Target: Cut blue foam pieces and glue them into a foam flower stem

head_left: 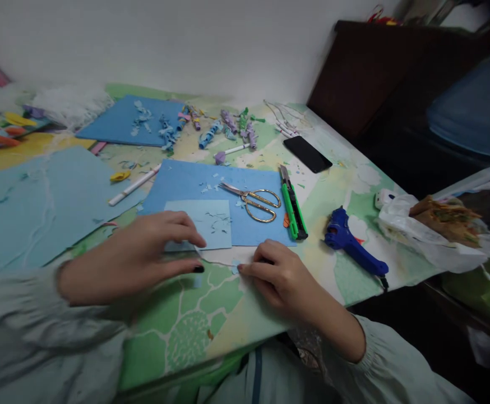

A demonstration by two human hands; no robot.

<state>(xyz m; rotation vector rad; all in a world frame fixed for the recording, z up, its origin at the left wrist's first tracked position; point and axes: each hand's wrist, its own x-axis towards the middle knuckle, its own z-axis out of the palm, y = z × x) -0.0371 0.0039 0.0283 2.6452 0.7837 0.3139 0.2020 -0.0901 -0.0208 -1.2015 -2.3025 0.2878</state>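
A flat, smooth blue sheet (251, 237) is lying on the flowery tabletop (144, 359). On its front left part, a smaller pale sheet (220, 239) is holding thin, pointy bits. By the blue sheet's front left corner, the left hand (139, 244) is keeping its thumb and finger apart, gripping nothing I can see. Just in front of the blue sheet, the right hand (285, 275) is curling and touching a tiny pale blue scrap (235, 267); I can't tell if it's pinching. Shiny gold scissors (245, 195) with loopy handles are resting on the blue sheet's right half.
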